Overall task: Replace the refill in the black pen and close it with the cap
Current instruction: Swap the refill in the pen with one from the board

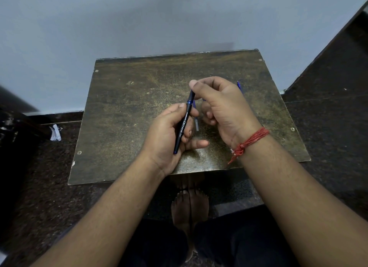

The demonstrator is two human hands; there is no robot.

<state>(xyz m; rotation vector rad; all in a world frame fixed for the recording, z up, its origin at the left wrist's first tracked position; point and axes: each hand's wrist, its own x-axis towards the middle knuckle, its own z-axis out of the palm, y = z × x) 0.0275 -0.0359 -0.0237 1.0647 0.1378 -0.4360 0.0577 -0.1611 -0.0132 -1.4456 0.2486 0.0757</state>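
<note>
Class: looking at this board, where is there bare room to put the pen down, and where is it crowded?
Bare: the board's left half and far strip by the wall. Crowded: centre-right, where left hand and right hand hold the black pen above a refill.

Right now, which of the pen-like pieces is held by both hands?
The black pen marked OCTANE Gel: the left hand grips its barrel and the right hand pinches its top end. The clear refill lies on the board; a blue piece shows behind the right hand.
</note>
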